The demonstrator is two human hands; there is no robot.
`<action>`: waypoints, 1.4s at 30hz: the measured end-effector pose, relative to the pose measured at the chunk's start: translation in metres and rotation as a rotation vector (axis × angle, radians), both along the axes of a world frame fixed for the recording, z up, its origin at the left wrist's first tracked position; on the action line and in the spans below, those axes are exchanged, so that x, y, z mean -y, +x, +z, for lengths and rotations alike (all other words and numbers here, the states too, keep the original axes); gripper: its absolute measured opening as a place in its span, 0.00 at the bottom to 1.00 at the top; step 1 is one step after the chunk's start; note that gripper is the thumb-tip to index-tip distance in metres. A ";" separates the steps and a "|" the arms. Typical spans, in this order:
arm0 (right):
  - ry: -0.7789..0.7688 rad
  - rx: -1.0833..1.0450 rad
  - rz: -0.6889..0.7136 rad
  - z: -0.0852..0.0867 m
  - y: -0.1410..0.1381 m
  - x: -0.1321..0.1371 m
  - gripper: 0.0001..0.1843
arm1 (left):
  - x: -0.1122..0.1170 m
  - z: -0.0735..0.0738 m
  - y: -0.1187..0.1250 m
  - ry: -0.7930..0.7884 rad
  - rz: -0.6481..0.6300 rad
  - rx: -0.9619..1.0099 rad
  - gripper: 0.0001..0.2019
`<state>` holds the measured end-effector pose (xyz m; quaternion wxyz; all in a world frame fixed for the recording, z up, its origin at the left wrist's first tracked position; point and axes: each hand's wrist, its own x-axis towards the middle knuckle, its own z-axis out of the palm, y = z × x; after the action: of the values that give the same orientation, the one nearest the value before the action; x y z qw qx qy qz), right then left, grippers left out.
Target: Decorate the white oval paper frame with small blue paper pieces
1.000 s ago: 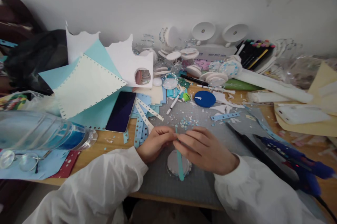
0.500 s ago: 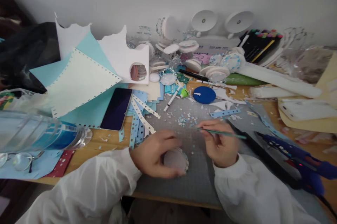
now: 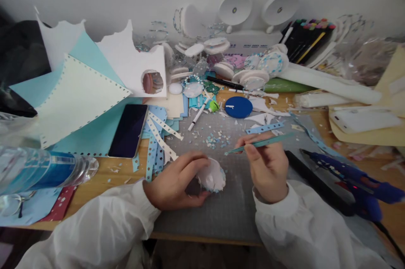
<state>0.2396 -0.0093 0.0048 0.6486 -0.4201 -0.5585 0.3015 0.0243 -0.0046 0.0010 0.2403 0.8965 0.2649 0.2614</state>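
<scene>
Your left hand (image 3: 177, 182) curls fingers and thumb round the near-left edge of the white disc (image 3: 212, 175), tilted at the front of the grey mat (image 3: 234, 218). It looks light and stiff, its decorated rim probably fragile, so bare edge seems the safest hold. Your right hand (image 3: 268, 170) pinches the green tweezers (image 3: 274, 140): thin, likely springy, best held mid-length. You can't tell whether their tips grip anything.

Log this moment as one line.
Left hand: holds white disc by edge | Right hand: grips teal pointed tool | Mat: scattered small bits | Right side: blue glue gun
</scene>
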 end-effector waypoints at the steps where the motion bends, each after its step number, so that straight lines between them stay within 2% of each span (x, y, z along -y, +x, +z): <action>1: 0.002 0.007 0.005 0.001 -0.001 0.001 0.02 | 0.000 0.000 0.000 0.026 -0.005 0.018 0.30; 10: 0.019 0.089 0.089 0.009 -0.006 0.009 0.02 | 0.001 -0.004 -0.001 0.233 -0.033 0.052 0.30; 23: -0.006 0.192 0.088 0.002 -0.004 0.009 0.03 | 0.001 -0.004 -0.002 0.152 -0.026 0.058 0.33; 30: 0.016 0.199 0.088 0.001 -0.004 0.009 0.04 | 0.002 -0.004 -0.001 0.197 -0.027 0.081 0.33; 42: 0.031 0.195 0.072 0.001 -0.005 0.010 0.05 | 0.001 -0.003 -0.002 0.180 -0.018 0.070 0.32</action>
<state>0.2341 -0.0189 0.0056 0.5862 -0.4171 -0.6383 0.2737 0.0228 -0.0057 -0.0020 0.1701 0.9072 0.2236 0.3131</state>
